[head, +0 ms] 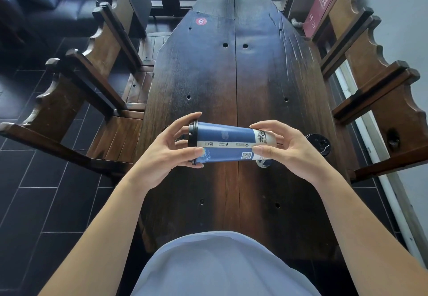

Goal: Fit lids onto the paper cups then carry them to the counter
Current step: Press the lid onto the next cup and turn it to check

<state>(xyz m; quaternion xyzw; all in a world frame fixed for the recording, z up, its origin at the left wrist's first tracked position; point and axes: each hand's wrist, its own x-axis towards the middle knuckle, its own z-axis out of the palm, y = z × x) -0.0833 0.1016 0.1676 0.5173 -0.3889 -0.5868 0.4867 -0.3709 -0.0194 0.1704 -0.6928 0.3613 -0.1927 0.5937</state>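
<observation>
Dark wooden table (231,82), red "6" sticker (201,21), flanking wooden chairs (102,69).

Above the dark wooden bench (231,75), a blue paper cup (231,144) lies sideways, its black lid (192,141) gripped by the left hand (169,154), its base by the right hand (287,150). Another black lid (320,144) sits at right.

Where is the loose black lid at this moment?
In the head view, the loose black lid lies on the wooden table, near its right edge, just beyond the right hand.
</observation>
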